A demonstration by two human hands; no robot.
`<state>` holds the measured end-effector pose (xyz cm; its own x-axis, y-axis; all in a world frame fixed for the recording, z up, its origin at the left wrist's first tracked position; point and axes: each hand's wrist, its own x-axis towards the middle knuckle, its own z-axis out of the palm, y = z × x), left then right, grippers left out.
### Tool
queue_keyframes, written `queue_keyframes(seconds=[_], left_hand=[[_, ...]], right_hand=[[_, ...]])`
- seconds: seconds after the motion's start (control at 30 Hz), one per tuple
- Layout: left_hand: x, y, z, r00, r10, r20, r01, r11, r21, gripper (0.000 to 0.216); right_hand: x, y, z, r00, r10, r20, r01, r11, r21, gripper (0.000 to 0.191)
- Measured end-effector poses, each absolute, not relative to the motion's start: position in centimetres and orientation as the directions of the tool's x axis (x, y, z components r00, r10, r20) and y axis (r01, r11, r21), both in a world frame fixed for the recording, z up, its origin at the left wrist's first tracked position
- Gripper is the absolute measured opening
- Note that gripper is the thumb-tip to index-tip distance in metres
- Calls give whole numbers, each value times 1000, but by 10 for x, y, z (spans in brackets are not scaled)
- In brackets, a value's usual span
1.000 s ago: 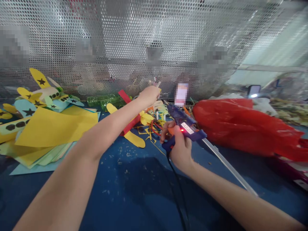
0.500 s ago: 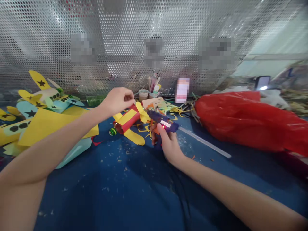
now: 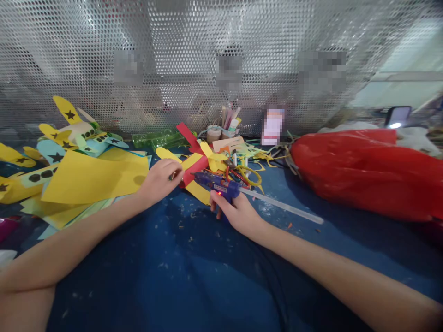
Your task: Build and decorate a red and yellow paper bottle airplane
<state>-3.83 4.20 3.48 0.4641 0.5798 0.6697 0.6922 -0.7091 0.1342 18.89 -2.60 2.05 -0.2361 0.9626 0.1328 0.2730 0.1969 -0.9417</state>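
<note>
My left hand [image 3: 162, 180] is closed around the front end of a toy airplane [image 3: 196, 167], a bottle wrapped in red and yellow paper with yellow wings and a yellow tail. The fingers hide the bottle's neck. My right hand [image 3: 238, 210] grips a blue hot glue gun [image 3: 221, 185] with a small red light on. A long clear glue stick [image 3: 284, 205] sticks out of its back. The gun's nozzle points left, close to the red body of the airplane; I cannot tell if it touches.
Finished paper airplanes [image 3: 72, 131] and yellow paper sheets [image 3: 97, 177] lie at left. Behind are a green bottle [image 3: 161, 139], a red paper strip [image 3: 187, 136] and a phone [image 3: 273, 127]. Yellow-handled scissors [image 3: 251, 175] lie among scraps. A red plastic bag [image 3: 349, 173] fills the right.
My left hand has moved down from above the airplane's tail end to its front end and closed there. The glue gun has come left and lower, its nozzle nearer the airplane's body.
</note>
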Motion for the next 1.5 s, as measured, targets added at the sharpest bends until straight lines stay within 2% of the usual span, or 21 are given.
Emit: queue_keyframes(seconds=[0.23, 0.53, 0.67, 0.83, 1.2, 1.5], left_hand=[[-42, 42, 35, 363, 657, 660, 742, -633, 222, 19], [-42, 42, 36, 287, 703, 651, 737, -596, 318, 17], [-42, 42, 36, 285, 695, 660, 729, -604, 321, 18], [-41, 41, 37, 280, 707, 650, 729, -597, 334, 17], [-40, 42, 35, 269, 712, 649, 726, -593, 349, 17], [-40, 42, 34, 273, 710, 649, 728, -594, 343, 16]], right_hand=[[183, -11, 40, -318, 938, 135, 383, 258, -887, 38], [176, 0, 36, -371, 914, 165, 361, 306, -881, 33], [174, 1, 36, -372, 912, 171, 343, 306, -888, 35], [176, 4, 41, -374, 911, 174, 408, 330, -851, 41], [176, 3, 44, -384, 911, 152, 423, 320, -848, 42], [178, 3, 50, -411, 910, 60, 468, 267, -842, 45]])
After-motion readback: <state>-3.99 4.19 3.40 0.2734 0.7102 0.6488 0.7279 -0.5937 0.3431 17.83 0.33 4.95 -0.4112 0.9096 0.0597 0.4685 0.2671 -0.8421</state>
